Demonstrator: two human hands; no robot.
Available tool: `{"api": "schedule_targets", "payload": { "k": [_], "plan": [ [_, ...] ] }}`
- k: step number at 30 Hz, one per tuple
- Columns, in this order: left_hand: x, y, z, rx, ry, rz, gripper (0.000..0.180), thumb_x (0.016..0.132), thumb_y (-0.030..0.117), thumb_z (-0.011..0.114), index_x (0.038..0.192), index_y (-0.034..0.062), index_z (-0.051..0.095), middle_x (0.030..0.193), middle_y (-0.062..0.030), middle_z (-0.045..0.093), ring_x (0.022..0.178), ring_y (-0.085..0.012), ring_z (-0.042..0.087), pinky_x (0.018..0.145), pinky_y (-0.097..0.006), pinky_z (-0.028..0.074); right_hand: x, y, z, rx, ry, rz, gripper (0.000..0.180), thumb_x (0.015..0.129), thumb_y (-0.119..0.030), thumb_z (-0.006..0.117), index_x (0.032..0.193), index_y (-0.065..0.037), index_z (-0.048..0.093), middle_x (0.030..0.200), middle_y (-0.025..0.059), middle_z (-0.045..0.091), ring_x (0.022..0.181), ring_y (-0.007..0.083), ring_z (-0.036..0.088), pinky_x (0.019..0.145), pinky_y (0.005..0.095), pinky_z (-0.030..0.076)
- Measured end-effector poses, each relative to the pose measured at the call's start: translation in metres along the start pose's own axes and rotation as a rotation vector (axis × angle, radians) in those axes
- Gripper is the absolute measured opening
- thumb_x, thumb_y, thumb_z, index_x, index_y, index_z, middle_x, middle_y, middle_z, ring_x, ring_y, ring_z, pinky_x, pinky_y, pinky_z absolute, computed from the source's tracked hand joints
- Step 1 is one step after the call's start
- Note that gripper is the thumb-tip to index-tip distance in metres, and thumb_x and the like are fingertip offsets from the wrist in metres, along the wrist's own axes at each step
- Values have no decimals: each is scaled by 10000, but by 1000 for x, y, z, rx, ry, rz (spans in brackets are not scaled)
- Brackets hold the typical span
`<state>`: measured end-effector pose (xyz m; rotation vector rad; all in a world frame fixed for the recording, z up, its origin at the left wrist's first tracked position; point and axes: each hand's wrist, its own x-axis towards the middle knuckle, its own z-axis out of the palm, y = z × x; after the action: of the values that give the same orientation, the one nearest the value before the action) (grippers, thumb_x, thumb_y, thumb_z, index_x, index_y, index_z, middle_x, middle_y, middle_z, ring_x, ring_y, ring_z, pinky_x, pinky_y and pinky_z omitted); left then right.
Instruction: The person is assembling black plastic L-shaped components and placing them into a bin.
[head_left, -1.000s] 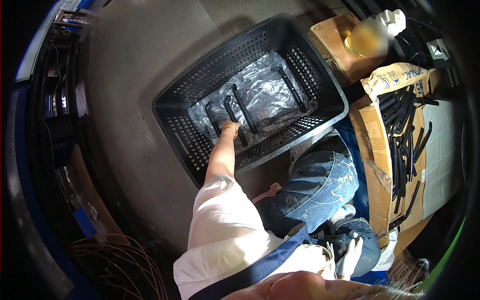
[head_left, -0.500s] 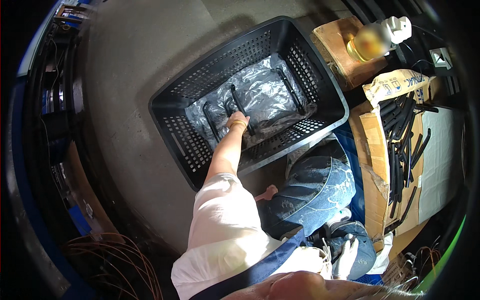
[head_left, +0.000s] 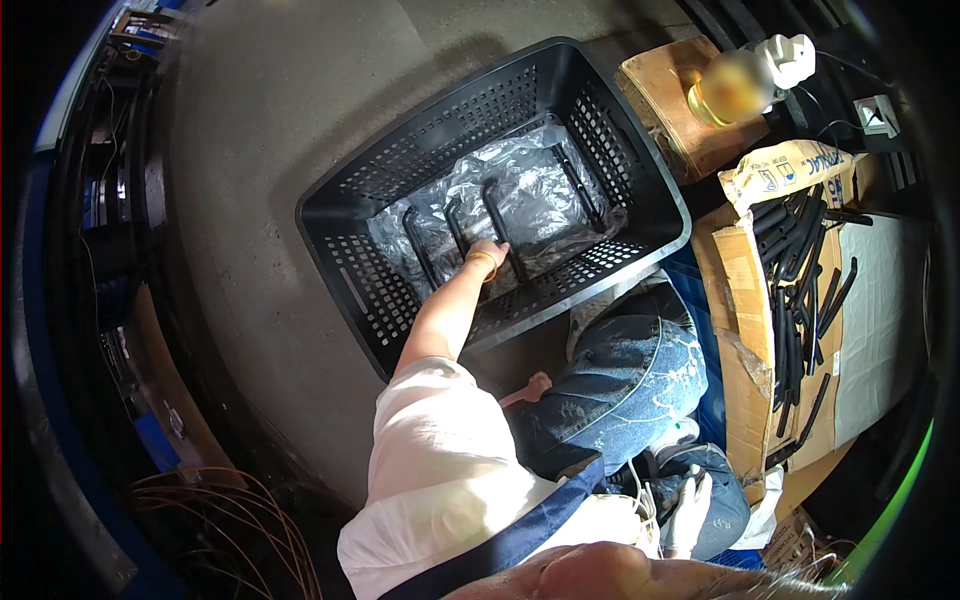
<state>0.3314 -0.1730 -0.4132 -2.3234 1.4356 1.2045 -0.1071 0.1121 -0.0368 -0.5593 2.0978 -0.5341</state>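
My left hand [head_left: 487,252] is down inside a black perforated plastic basket [head_left: 668,236], its fingers closed round the lower part of a bent black tube [head_left: 493,200]. Similar tubes lie on either side: one [head_left: 455,222] just left, another [head_left: 418,245] further left, and one [head_left: 575,182] at the basket's right end. Crumpled clear plastic film [head_left: 520,165] lines the bottom beneath them. My right hand [head_left: 690,512], in a white glove, lies with stretched fingers over the dark blue denim at my leg, holding nothing visible.
Right of my legs, an opened cardboard box [head_left: 740,290] holds many loose black tubes [head_left: 790,240]. Beyond it stands a brown box [head_left: 665,85] with a yellowish container [head_left: 735,88] on top. Thin copper-coloured wires [head_left: 235,520] coil at the lower left. Grey concrete floor [head_left: 270,110] surrounds the basket.
My left hand has moved slightly right with the bent tube, which now lies further from the tube beside it. My right hand stays about where it was.
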Motion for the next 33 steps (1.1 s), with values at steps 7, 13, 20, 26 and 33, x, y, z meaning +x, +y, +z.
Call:
{"api": "schedule_targets", "payload": {
  "k": [7,13,20,26,33],
  "plan": [
    [-24,-58,-39,12,33,-213,417,862,326,592,1118,10,682,1147,-235,653,1093,-361,635,916,-430,514,-5,-5,3,-11,-10,-70,363,997,-146,455,1315,27,470,745,15,503,531,69,442,488,212,395],
    [-65,-29,-93,-856,31,-148,148,954,190,548,936,56,608,671,-28,572,480,-119,541,400,-280,429,6,6,-1,-183,-22,-74,434,989,-196,468,1362,26,470,1128,174,579,1017,248,560,883,332,438],
    [-225,214,-176,-746,332,972,124,967,140,584,1026,48,643,821,3,640,707,-63,558,646,-242,482,15,20,-30,-106,37,-353,460,929,-125,571,1366,-10,481,1025,105,600,895,202,582,814,314,485],
    [-344,409,-86,-243,53,1484,192,926,226,587,952,51,661,881,-131,675,840,-275,660,775,-348,515,37,20,-72,197,79,-401,323,945,-103,537,1263,-54,551,830,83,601,644,144,557,624,308,476],
    [-273,506,43,847,344,1091,270,860,162,560,1088,147,704,1198,-86,647,1158,-280,595,959,-436,454,59,46,-104,643,67,-241,282,973,-102,530,1253,-88,555,731,-20,512,533,47,436,465,226,376]
  ]
}}
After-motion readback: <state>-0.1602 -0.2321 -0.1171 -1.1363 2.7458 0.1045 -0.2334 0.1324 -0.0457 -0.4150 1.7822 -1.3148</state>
